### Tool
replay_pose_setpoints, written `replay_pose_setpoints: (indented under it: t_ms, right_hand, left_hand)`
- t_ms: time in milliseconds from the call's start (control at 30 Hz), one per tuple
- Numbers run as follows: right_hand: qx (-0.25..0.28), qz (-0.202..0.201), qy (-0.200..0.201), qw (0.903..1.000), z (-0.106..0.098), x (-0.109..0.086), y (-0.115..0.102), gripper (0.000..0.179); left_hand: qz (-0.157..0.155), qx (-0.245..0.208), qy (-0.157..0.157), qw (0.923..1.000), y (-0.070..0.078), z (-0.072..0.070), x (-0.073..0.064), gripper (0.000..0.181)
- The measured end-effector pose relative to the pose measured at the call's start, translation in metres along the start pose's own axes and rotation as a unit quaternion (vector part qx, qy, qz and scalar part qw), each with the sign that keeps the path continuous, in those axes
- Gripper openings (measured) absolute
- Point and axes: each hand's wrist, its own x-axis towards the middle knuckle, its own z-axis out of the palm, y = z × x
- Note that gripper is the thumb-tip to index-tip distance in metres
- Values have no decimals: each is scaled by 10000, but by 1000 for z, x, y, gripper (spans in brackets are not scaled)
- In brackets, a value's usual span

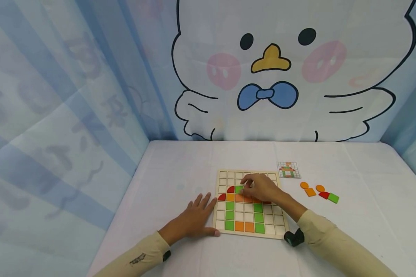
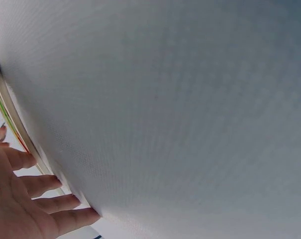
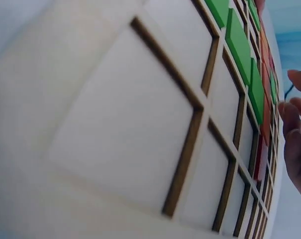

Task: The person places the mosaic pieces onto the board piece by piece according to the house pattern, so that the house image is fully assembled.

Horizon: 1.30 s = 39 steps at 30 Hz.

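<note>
A wooden grid board (image 1: 276, 231) lies on the table, partly filled with green, orange and red tiles. My left hand (image 1: 195, 218) rests at its left edge, fingers spread and thumb by the near left corner; in the left wrist view the fingers (image 2: 43, 186) look straight. Over the upper middle of the board, my right hand (image 1: 262, 187) bends its fingers, the tips right at a green square tile (image 1: 239, 189). A red quarter-round tile (image 1: 231, 189) sits left of that tile. I cannot tell whether the right fingertips (image 3: 289, 110) hold a tile.
A small pattern card (image 1: 289, 169) lies beyond the board's far right corner. Right of the board are loose tiles: two orange discs (image 1: 304, 185), an orange square (image 1: 310, 192), a red piece (image 1: 324, 195) and a green square (image 1: 333, 198). Printed curtains stand behind the white table.
</note>
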Motion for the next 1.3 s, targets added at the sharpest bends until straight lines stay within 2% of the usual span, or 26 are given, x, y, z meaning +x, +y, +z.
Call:
replay_pose_setpoints:
  t_ms: [167, 367, 500, 767, 933, 1300]
  right_hand:
    - [142, -294, 8, 9995, -12, -10, 13, 28]
    - [348, -304, -60, 9989, -37, -32, 31, 29]
    - [452, -151, -37, 9989, -57, -51, 47, 32]
    - [266, 518, 216, 9981, -88, -87, 86, 37]
    - [133, 795, 310, 9963, -103, -109, 108, 37]
    - [-280, 1123, 193, 9931, -122, -141, 149, 43]
  left_hand:
    - [38, -17, 71, 10000, 0, 1, -1, 107]
    - [42, -96, 103, 9999, 1, 1, -1, 108]
    - [30, -88, 87, 9999, 1, 1, -1, 107]
    - [24, -58, 74, 10000, 1, -1, -2, 108]
    - [59, -75, 81, 9999, 1, -1, -3, 107]
    - [28, -63, 68, 10000, 2, -2, -2, 107]
